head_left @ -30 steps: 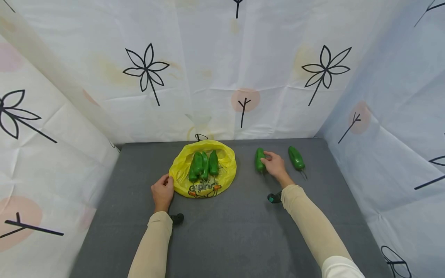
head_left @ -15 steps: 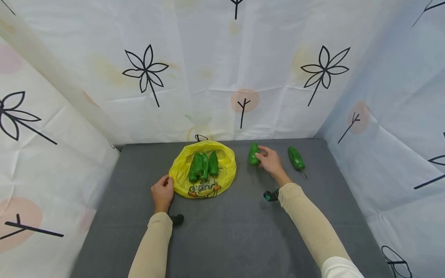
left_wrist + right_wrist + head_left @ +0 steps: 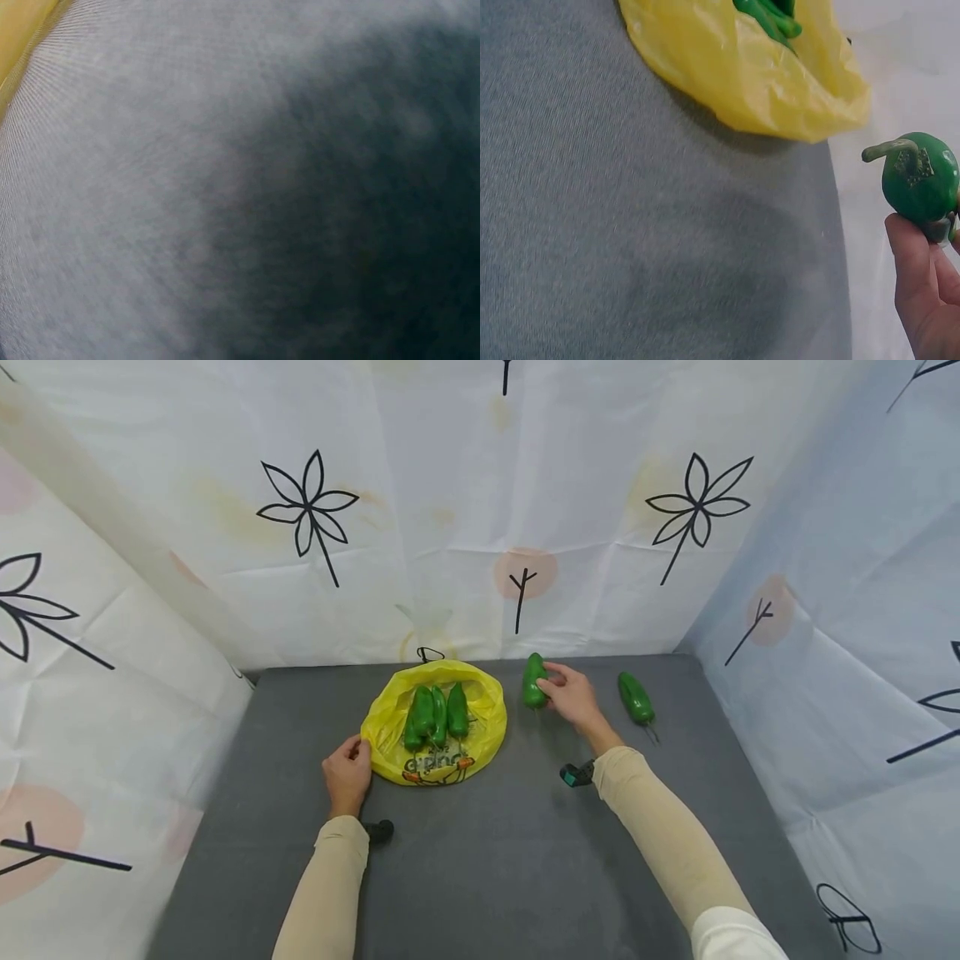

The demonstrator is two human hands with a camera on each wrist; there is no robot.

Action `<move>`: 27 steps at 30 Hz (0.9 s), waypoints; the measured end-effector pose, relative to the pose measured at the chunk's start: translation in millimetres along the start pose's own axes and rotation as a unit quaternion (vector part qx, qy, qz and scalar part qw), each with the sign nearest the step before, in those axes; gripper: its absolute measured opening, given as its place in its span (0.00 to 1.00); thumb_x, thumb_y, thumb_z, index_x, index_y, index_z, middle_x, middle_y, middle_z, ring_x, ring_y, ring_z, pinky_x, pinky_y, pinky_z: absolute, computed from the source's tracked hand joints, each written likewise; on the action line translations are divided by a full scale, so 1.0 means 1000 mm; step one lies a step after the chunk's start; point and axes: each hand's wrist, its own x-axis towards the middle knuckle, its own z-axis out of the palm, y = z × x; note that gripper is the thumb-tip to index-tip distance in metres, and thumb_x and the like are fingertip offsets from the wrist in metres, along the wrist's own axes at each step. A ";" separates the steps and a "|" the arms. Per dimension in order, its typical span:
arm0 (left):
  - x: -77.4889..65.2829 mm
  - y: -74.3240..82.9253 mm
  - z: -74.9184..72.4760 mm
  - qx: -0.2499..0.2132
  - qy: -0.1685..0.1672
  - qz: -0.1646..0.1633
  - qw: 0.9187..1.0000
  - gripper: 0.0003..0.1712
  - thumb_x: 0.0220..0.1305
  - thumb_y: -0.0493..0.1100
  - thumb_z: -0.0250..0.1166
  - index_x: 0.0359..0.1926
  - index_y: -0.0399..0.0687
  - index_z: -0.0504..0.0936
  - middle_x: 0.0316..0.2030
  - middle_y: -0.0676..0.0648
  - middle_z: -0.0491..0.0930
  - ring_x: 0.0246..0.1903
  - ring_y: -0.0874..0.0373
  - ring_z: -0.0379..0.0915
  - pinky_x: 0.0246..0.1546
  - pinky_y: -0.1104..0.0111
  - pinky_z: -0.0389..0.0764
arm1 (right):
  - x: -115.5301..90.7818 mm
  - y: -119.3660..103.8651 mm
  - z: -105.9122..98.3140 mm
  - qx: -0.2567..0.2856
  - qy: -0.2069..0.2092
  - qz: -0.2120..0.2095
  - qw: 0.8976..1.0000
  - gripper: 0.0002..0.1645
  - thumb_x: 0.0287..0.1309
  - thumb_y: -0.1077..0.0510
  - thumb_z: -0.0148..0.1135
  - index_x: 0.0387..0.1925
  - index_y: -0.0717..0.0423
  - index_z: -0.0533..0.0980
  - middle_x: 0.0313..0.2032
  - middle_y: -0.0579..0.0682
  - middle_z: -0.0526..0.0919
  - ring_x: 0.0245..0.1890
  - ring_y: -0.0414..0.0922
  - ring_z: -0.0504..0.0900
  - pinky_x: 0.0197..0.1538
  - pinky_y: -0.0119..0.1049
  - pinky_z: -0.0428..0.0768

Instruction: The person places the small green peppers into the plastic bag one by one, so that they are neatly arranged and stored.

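Note:
My right hand (image 3: 576,700) holds a green pepper (image 3: 533,685) between thumb and fingers, apart from the bag on its right side. Its curved stem (image 3: 889,150) points toward the camera in the right wrist view. A yellow plastic bag (image 3: 491,727) lies with its mouth spread wide, and several green peppers (image 3: 423,712) are inside. At the bag's left rim, my left hand (image 3: 347,778) pinches the plastic with its fingertips. The left wrist view has only a sliver of yellow bag (image 3: 19,37) and blurred cloth.
Another green pepper (image 3: 636,697) lies on the grey tabletop (image 3: 480,877) to the right of my right hand. White patterned cloth (image 3: 450,527) stands behind the table and along both sides. A small dark device (image 3: 577,774) sits at my right wrist.
My right hand has lifted the pepper and moved it left and away from me, toward the bag. The left hand has stayed at the bag's rim.

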 end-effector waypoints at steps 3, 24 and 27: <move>0.000 0.000 -0.001 0.001 0.001 0.004 1.000 0.14 0.70 0.44 0.62 0.46 0.44 0.91 0.33 0.40 0.90 0.29 0.49 0.81 0.34 0.67 0.76 | 0.002 -0.005 0.005 0.014 -0.003 0.003 1.000 0.32 0.71 0.50 0.62 0.74 0.45 0.68 0.63 0.62 0.78 0.56 0.59 0.84 0.58 0.57 0.82; 0.001 0.002 -0.002 -0.001 -0.002 -0.001 1.000 0.15 0.69 0.45 0.61 0.46 0.45 0.91 0.32 0.41 0.90 0.29 0.50 0.80 0.34 0.66 0.76 | 0.007 -0.032 0.041 0.018 -0.041 -0.029 0.999 0.30 0.70 0.50 0.62 0.71 0.43 0.71 0.58 0.58 0.81 0.53 0.54 0.85 0.46 0.41 0.87; 0.001 0.002 -0.003 -0.002 -0.003 -0.002 1.000 0.15 0.69 0.45 0.61 0.46 0.45 0.91 0.32 0.41 0.90 0.29 0.50 0.80 0.34 0.68 0.75 | 0.008 -0.036 0.046 0.023 -0.048 -0.032 0.998 0.30 0.70 0.50 0.62 0.71 0.43 0.71 0.58 0.58 0.81 0.52 0.54 0.85 0.45 0.40 0.87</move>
